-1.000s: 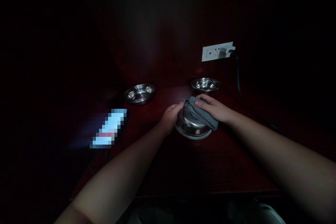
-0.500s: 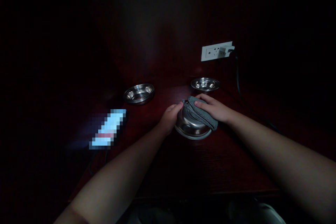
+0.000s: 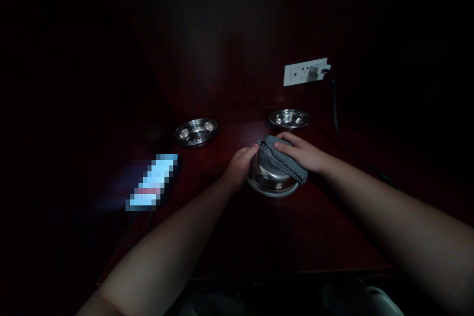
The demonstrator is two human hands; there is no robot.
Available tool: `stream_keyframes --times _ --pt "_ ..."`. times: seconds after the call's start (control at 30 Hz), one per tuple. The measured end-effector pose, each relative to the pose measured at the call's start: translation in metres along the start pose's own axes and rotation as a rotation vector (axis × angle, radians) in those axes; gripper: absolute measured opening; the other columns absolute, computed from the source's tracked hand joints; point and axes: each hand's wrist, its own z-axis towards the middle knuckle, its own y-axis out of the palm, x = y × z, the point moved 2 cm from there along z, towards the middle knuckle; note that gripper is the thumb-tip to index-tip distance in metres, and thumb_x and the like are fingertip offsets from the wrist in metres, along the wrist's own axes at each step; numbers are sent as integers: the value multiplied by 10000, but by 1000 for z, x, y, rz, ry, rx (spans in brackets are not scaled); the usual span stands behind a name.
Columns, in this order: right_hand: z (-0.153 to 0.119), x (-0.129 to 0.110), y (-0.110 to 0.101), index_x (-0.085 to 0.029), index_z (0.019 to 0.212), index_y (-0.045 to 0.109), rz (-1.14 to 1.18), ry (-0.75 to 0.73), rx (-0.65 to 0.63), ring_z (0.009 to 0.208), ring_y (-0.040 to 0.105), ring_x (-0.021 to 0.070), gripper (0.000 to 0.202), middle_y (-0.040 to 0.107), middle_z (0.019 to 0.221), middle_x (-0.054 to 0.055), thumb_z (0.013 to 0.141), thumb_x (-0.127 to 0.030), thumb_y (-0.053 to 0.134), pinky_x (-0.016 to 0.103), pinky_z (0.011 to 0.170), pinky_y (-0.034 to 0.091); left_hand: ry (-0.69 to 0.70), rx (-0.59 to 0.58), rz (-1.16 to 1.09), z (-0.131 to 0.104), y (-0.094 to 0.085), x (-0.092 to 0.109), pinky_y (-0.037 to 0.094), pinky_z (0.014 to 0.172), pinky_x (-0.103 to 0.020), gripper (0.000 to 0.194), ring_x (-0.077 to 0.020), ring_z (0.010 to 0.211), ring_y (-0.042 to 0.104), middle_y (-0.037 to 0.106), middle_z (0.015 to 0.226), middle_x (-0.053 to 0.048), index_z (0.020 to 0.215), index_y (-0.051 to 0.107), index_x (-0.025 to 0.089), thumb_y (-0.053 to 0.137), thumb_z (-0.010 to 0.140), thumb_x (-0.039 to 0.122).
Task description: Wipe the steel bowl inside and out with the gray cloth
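Observation:
A shiny metal bowl (image 3: 273, 181) is held over the middle of the dark red table, its rounded underside turned up and its rim toward me. My left hand (image 3: 241, 165) grips the bowl's left side, the thumb at its upper edge. On the right, my right hand (image 3: 299, 150) is closed on a folded grey cloth (image 3: 283, 159) and presses it against the bowl's outside. The cloth covers the upper right of the bowl. Some fingers of both hands are hidden behind the bowl and cloth.
A stack of metal bowls (image 3: 196, 133) stands at the back left, another metal bowl (image 3: 289, 118) at the back right. A lit, blurred-out phone (image 3: 152, 181) is at the left with a cable. On the back wall is a socket panel (image 3: 305, 72) with a plug; a black cable (image 3: 335, 108) hangs beside it.

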Motion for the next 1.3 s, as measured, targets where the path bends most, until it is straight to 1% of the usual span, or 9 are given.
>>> stream_keyframes --times 0.3,0.7,0.97,1.13,1.3 --pt "-1 -2 0 -221 999 565 -9 12 5 846 607 220 355 650 943 56 809 -521 566 377 781 488 10 -12 -5 0 0 0 436 752 -309 298 -160 704 612 698 729 -54 752 678 136 681 700 429" --pt "0 -1 -1 -220 1021 563 -25 15 1 870 597 226 398 641 969 63 805 -555 561 389 803 482 18 -1 4 -1 0 0 433 736 -306 271 -157 690 607 693 715 -52 726 677 146 667 714 417" --pt "-2 -6 0 -227 1012 567 -31 0 13 866 607 229 368 653 966 60 806 -533 563 386 796 487 14 -18 2 -2 1 1 432 765 -317 283 -161 706 611 697 740 -55 754 681 144 666 716 423" --pt "-2 -5 0 -225 1001 559 -34 -7 8 856 601 222 360 645 947 51 810 -531 556 381 791 482 13 -1 2 0 0 -1 430 756 -314 283 -159 699 609 696 729 -48 734 675 147 677 704 428" --pt "-1 -4 0 -217 1011 558 -36 -2 2 861 597 221 374 642 962 61 809 -531 560 382 798 480 10 -12 -12 0 0 -1 434 765 -321 280 -164 704 614 697 726 -51 731 677 148 680 702 427"
